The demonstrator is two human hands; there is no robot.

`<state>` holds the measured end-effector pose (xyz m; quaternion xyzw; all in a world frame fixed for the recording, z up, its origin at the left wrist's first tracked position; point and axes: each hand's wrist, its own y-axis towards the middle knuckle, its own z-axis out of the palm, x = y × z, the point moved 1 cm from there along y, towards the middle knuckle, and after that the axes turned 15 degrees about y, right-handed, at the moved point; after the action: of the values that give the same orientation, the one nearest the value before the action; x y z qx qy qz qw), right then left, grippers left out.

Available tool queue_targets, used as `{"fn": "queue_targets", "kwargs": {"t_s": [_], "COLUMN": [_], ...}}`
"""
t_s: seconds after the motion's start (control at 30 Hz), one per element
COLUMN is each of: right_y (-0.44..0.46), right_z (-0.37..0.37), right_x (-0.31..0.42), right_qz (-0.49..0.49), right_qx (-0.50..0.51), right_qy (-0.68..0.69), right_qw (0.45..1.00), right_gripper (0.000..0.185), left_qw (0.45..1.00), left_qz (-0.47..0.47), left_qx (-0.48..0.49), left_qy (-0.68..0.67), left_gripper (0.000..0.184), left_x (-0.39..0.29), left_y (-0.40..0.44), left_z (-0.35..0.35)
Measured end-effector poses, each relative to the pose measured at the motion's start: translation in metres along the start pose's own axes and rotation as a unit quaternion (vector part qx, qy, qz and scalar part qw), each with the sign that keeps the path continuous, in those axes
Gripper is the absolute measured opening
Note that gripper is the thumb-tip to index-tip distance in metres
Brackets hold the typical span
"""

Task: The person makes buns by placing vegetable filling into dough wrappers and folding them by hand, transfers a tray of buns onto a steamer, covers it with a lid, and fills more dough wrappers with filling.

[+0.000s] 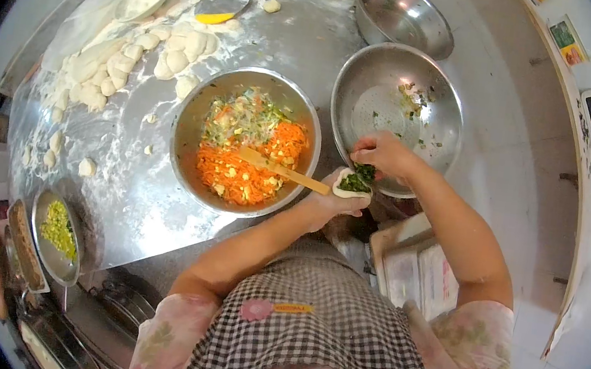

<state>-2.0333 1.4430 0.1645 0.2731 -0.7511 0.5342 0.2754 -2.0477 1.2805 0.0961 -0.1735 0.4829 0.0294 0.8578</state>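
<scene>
My left hand [337,208] is cupped around a round dough wrapper [341,190] just off the right rim of the steel mixing bowl. Dark chopped greens [361,178] lie in the wrapper. From above, the fingers of my right hand [384,155] are pinched together at those greens. A wooden spatula [275,167] lies across the bowl of filling [177,174], its handle end reaching my left hand; whether that hand also grips it I cannot tell. Shredded carrot [237,181] and a pale mix with green bits [240,122] sit in this bowl.
A large steel bowl [366,90] with green scraps stands behind my right hand, another steel bowl [382,18] beyond it. Floury dough pieces [114,70] and a yellow-edged scraper [216,16] lie on the metal table [285,28]. A small bowl of chopped yellow-green food [71,271] is at lower left.
</scene>
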Motion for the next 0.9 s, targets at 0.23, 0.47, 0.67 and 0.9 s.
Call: {"fn": "queue_targets", "kwargs": {"t_s": [0.23, 0.47, 0.67, 0.9], "right_y": [-0.055, -0.094, -0.138, -0.178], "right_z": [0.04, 0.072, 0.048, -0.026], "right_x": [0.007, -0.005, 0.026, 0.103], "right_qz": [-0.213, -0.253, -0.295, -0.395], "right_qx": [-0.122, -0.154, -0.154, -0.219], "right_qy": [-0.256, -0.295, -0.267, -0.144], "right_qw": [0.935, 0.908, 0.904, 0.881], "right_gripper": [0.015, 0.015, 0.019, 0.022], "left_qw": [1.0, 0.961, 0.931, 0.919], "left_qz": [0.01, 0.094, 0.233, 0.263], "left_qx": [0.006, -0.015, 0.02, 0.019], "left_qy": [-0.019, 0.259, 0.281, 0.291], "left_gripper": [0.055, 0.055, 0.057, 0.061], "left_x": [-0.01, 0.008, -0.036, -0.146], "left_y": [-0.002, -0.023, -0.025, 0.007], "left_z": [0.008, 0.006, 0.02, 0.02]}}
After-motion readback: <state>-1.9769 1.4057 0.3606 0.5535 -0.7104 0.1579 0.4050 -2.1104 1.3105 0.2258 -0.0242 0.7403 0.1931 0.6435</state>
